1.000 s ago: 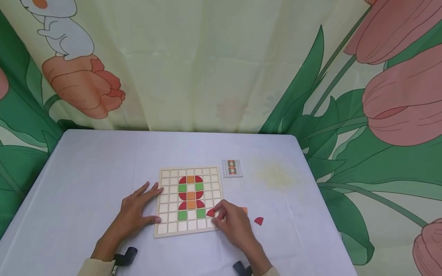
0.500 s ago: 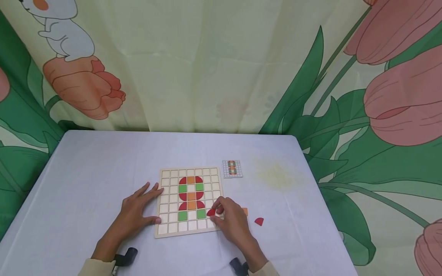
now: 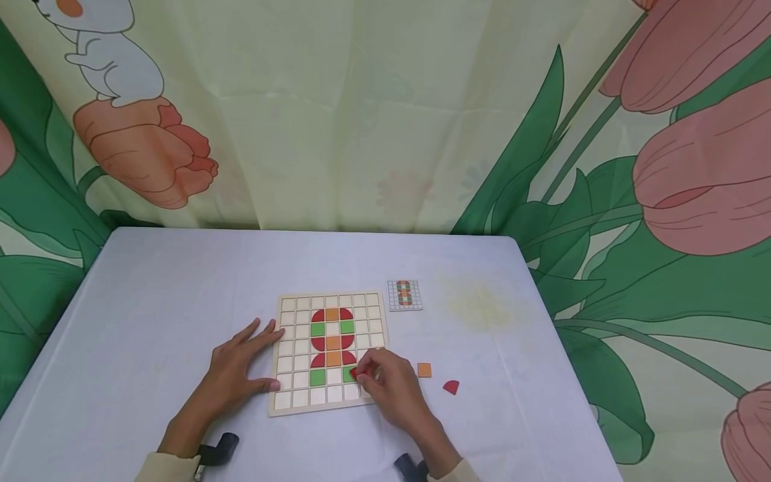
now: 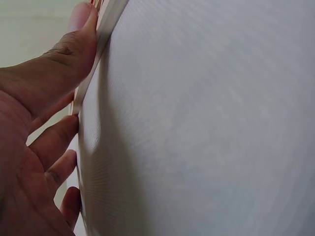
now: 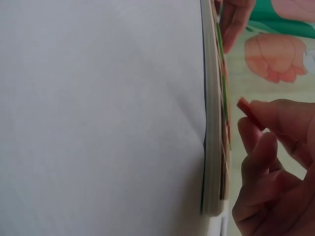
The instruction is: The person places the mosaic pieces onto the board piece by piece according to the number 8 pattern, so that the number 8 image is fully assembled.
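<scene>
A wooden grid board (image 3: pixel 292 396) lies on the white table, with red, orange and green tiles set in its middle columns. My left hand (image 3: pixel 231 367) rests at the board's left edge, fingers spread and thumb on the frame; in the left wrist view the thumb (image 4: pixel 74 49) presses the rim. My right hand (image 3: pixel 393 388) pinches a red tile (image 3: pixel 354 373) between thumb and fingertips, over the board's lower right part beside a green tile (image 3: pixel 347 377). In the right wrist view this red tile (image 5: pixel 251 114) is tilted and held above the board's surface.
An orange square tile (image 3: pixel 424 370) and a red quarter-circle tile (image 3: pixel 451 387) lie on the table right of the board. A small printed pattern card (image 3: pixel 405 295) lies near the board's upper right corner. A patterned curtain (image 3: pixel 361 134) hangs behind the table.
My right hand has moved left with the red tile, from the board's right columns to beside the green tile. The orange tile now shows fully. My left hand stays in place.
</scene>
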Demonstrator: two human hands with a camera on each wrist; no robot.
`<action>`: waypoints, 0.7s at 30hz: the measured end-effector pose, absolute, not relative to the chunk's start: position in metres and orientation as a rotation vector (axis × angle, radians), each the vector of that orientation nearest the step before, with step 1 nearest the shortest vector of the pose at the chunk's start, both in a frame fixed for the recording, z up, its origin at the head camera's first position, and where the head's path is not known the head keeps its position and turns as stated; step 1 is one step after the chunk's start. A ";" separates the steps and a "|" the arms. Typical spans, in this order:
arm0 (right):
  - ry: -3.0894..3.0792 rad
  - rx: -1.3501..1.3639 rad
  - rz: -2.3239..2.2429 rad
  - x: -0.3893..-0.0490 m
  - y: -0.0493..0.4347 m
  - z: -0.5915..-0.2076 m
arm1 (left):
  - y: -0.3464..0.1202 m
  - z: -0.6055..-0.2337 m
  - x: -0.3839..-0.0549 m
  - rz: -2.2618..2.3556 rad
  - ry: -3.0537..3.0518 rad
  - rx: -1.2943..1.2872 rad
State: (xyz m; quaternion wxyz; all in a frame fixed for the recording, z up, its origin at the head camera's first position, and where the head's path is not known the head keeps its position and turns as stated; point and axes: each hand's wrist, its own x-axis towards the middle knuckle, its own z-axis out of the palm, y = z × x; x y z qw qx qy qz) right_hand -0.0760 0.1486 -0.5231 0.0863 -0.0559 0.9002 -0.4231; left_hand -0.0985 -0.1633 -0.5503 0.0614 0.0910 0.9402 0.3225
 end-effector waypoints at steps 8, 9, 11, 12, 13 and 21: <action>2.597 -0.188 -1.354 -0.076 0.140 -0.521 | -0.163 -0.551 -0.099 0.962 2.848 0.273; 2.593 -0.190 -1.359 -0.076 0.138 -0.520 | -0.163 -0.551 -0.099 0.962 2.849 0.272; 2.591 -0.192 -1.362 -0.076 0.136 -0.519 | -0.163 -0.551 -0.099 0.963 2.850 0.274; 2.589 -0.189 -1.365 -0.076 0.134 -0.519 | -0.163 -0.551 -0.099 0.965 2.850 0.275; 2.587 -0.186 -1.367 -0.076 0.133 -0.519 | -0.162 -0.551 -0.099 0.967 2.850 0.275; 2.598 -0.186 -1.381 -0.074 0.124 -0.520 | -0.163 -0.548 -0.098 0.967 2.853 0.276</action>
